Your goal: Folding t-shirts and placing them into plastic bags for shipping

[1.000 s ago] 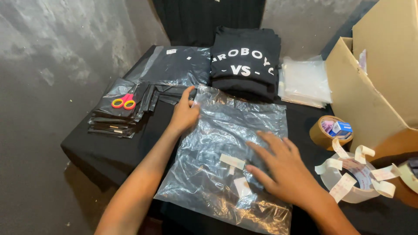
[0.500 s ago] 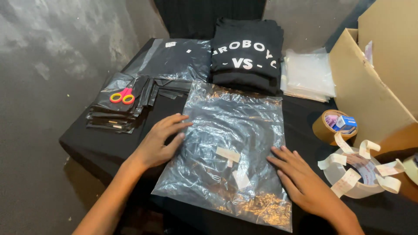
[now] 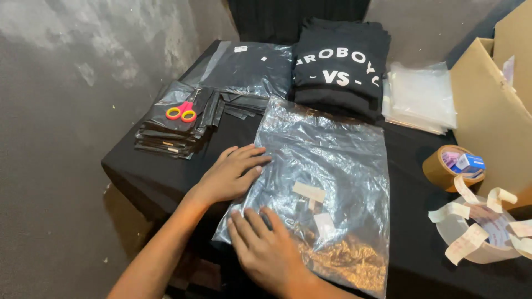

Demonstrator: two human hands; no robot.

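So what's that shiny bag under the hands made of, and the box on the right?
The bag looks like thin clear plastic film: glossy, crinkled, with bright glare, and dark cloth shows through it. Both the left hand and right hand lie flat on it. The box seems plain brown cardboard, matte with a raw cut edge.

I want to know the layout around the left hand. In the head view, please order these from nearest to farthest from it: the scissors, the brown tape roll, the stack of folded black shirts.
From the left hand:
1. Scissors, up and left, on the black bags.
2. Stack of folded black shirts, at the table's back.
3. Brown tape roll, far right, by the cardboard box.
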